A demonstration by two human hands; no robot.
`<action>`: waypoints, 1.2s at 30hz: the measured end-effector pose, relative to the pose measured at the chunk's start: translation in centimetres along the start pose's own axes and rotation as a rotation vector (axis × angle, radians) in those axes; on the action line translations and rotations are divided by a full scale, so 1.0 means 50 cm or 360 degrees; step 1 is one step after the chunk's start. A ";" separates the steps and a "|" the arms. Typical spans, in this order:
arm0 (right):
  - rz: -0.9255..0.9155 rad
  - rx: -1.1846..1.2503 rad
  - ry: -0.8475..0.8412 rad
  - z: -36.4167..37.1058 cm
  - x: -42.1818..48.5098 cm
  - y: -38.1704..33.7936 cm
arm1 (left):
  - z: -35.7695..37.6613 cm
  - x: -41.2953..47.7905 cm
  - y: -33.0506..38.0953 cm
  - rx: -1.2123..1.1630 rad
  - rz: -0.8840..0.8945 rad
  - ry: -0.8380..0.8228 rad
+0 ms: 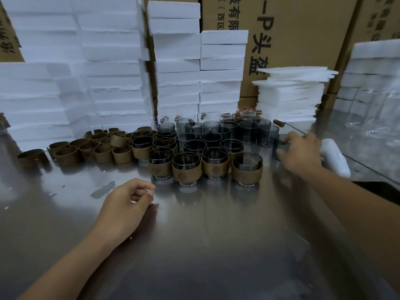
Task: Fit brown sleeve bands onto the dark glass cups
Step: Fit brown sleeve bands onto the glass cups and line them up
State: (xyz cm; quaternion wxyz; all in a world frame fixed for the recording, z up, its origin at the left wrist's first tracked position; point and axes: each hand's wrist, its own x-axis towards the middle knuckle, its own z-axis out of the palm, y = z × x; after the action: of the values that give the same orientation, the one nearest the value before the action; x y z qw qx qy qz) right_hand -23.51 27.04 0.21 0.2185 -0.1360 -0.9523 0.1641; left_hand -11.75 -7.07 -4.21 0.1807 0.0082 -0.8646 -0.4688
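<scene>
My right hand (300,152) curls round bare dark cup (280,146) — likely next for banding; left hand (125,204) rests loose, empty, sleeve bands (104,148) beyond it.

On the steel worktop (205,245) the left hand (127,204) rests with loosely curled fingers and holds nothing. The right hand (303,152) is far to the right, and its thumb and fingers grip a blurred dark glass cup (278,146). Between the hands stand sleeved cups (186,169) in the front rows, with bare dark cups (211,139) behind them. Loose brown sleeve bands (104,148) lie in a heap to the left. White foam blocks (177,61) are stacked at the back, in front of cardboard boxes (292,40).
</scene>
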 end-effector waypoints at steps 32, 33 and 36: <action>-0.0512 0.1567 -0.0477 0.020 -0.410 -0.312 | -0.018 -0.039 0.045 -0.0605 0.0144 0.0106; -0.0534 0.1575 -0.0483 0.021 -0.410 -0.309 | -0.018 -0.040 0.047 -0.0591 0.0163 0.0102; -0.0545 0.1639 -0.0470 0.025 -0.403 -0.304 | -0.018 -0.039 0.054 -0.0561 0.0205 0.0094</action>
State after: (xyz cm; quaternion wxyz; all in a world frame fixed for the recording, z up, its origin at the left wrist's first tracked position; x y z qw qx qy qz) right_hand -9.44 6.26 -2.70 0.1444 0.1691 -0.7781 0.5874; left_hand -9.20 -5.95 -2.18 0.2342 -0.0651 -0.7622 -0.6000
